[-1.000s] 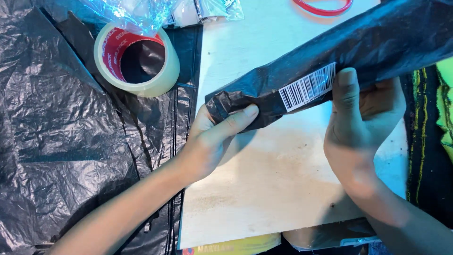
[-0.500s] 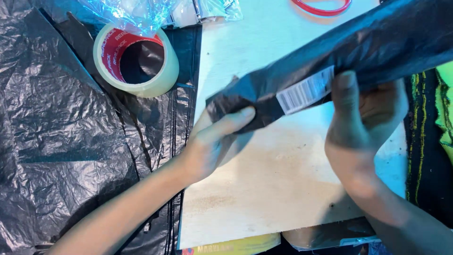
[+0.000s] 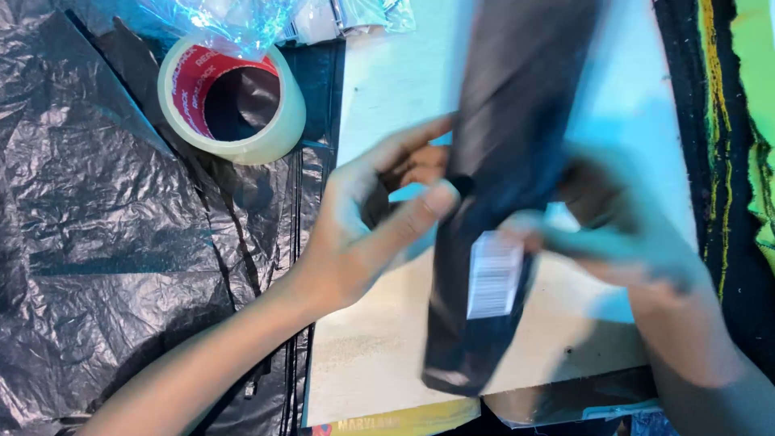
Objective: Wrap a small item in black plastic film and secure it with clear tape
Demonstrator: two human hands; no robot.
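A long package wrapped in black plastic [image 3: 517, 121] stands almost vertical over a pale wooden board [image 3: 387, 355], blurred by motion. A white barcode label [image 3: 492, 274] sits near its lower end. My left hand [image 3: 363, 226] is at the package's left edge, its thumb pressed on the wrap and its fingers curled behind the edge. From the right, my right hand [image 3: 622, 242], also blurred, grips the package at mid-length just above the label.
A roll of clear tape with a red core [image 3: 278, 133] lies on crumpled black plastic sheets [image 3: 105, 242] at the left. Clear cellophane [image 3: 226, 20] lies at the top. Black and yellow cloth [image 3: 726, 121] runs down the right side. A yellow packet [image 3: 404, 420] pokes out under the board.
The package has swung from lying diagonally across the board to nearly vertical, and its label end now points down. Both hands turned with it, and my left hand's fingers have spread.
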